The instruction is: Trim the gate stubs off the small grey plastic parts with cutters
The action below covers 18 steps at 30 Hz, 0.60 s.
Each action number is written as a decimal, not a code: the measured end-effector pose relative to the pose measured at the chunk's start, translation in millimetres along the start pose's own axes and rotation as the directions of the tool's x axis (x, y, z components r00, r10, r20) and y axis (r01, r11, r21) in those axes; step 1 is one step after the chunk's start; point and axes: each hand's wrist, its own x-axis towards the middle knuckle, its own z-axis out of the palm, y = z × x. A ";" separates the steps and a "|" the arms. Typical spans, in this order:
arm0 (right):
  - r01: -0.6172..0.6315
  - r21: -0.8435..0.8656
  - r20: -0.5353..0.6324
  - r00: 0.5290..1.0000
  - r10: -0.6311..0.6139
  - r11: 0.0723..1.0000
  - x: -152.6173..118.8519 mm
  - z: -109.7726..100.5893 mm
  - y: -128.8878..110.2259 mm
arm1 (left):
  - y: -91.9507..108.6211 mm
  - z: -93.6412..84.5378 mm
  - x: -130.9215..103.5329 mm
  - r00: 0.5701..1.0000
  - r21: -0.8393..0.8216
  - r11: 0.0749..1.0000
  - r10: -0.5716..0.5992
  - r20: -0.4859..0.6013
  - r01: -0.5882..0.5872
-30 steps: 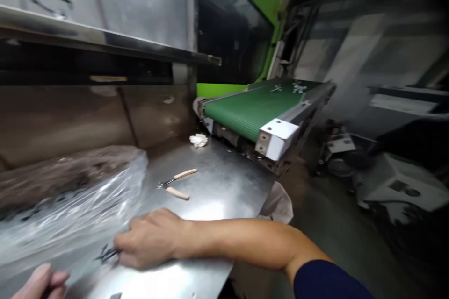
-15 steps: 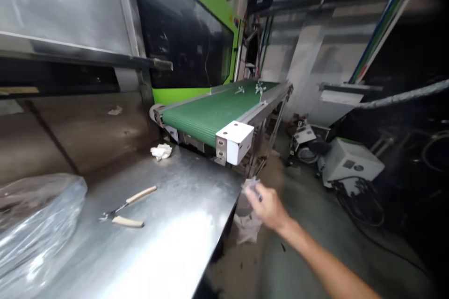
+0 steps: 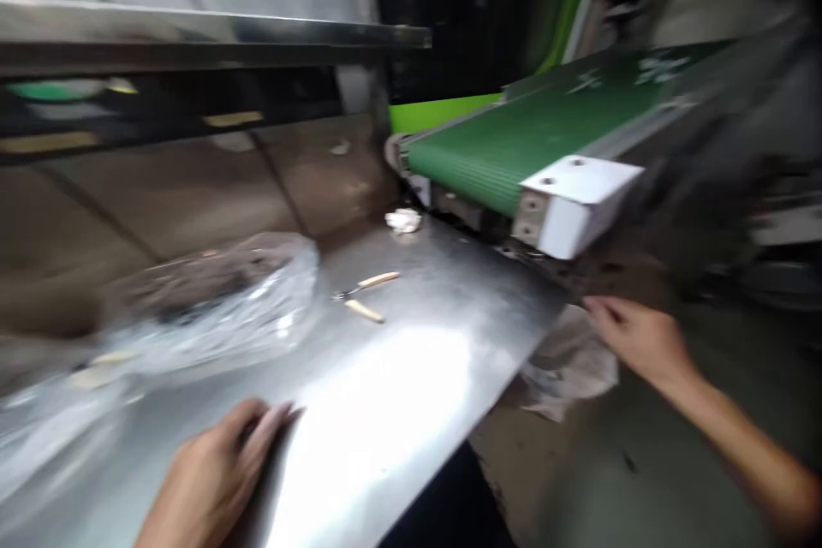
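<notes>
My right hand (image 3: 642,341) is over the floor, off the table's right edge, its fingers drawn together. What they hold, if anything, is hidden by blur. A crumpled, whitish plastic bag (image 3: 571,364) hangs or lies below and left of its fingertips; which of the two I cannot tell. Low over the metal table (image 3: 443,287), my left hand (image 3: 222,467) has its fingers curled with the thumb alongside; anything inside is out of sight. Cutting pliers (image 3: 366,295) with cream handles lie spread on the table beyond my left hand.
A clear plastic bag (image 3: 257,308) with dark contents rests on the left. A crumpled white wad (image 3: 403,221) sits at the back. Behind the table, a green conveyor belt (image 3: 501,145) carries pale branched pieces (image 3: 661,68); its white corner box (image 3: 578,197) juts near my right hand.
The view has swung left and my left hand has come into it. The pale grey piece seen earlier in my right hand is no longer visible there.
</notes>
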 end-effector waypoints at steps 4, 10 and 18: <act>0.421 0.247 -0.005 0.901 -0.433 0.873 0.2 4.3 -88.8 | 16.5 -20.4 5.3 0.967 -0.361 0.900 -0.198 0.164 0.245; 0.630 0.284 0.335 0.641 -0.691 0.723 42.9 85.9 -267.5 | 37.8 -17.0 -6.0 0.899 -0.603 0.671 -0.259 0.353 0.431; 0.609 0.043 0.534 0.656 -0.534 0.792 72.9 144.8 -306.7 | 10.6 -43.2 -19.1 0.881 -0.679 0.568 -0.221 0.419 0.465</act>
